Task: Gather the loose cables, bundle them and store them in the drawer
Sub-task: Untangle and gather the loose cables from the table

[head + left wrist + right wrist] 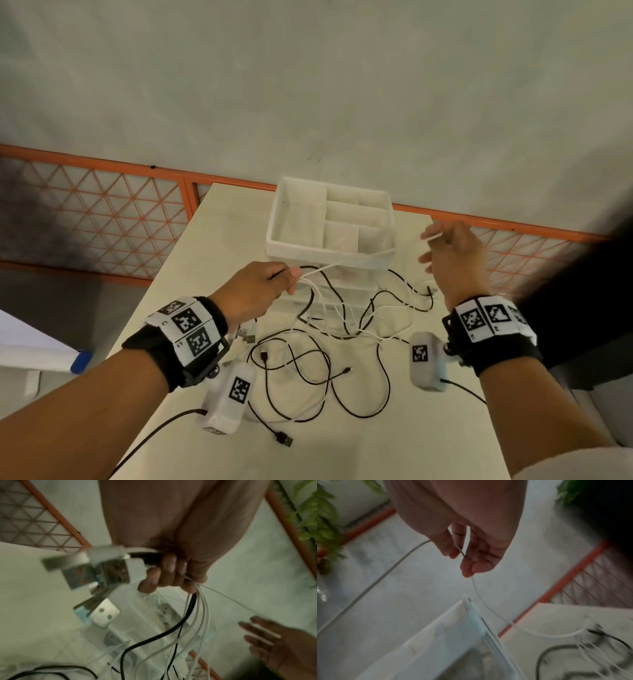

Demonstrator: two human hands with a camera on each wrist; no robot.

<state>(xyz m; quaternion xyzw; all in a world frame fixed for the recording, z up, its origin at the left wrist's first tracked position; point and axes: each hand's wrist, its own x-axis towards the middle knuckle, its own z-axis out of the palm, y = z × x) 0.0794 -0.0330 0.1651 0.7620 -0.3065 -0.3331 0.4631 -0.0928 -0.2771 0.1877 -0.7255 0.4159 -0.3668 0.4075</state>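
Observation:
On the cream table [219, 240] lies a tangle of black and white cables, one ending in a black USB plug [283, 439]. My left hand [286, 279] grips a bunch of several cables [193, 609] above the table. Their USB plugs [96, 573] stick out behind the fist. One thin white cable [477, 592] runs taut from that fist to my raised right hand [440, 245], which pinches it between thumb and fingers [467, 566]. The white drawer unit [274, 222] stands behind the hands, its divided top tray bare. I cannot tell whether a drawer stands open.
Two white marker boxes [233, 394] [426, 363] hang under my wrists, near the cables. An orange mesh railing [102, 212] runs behind the table. The table's left edge slants close to my left forearm. A blue object [80, 361] sits below on the left.

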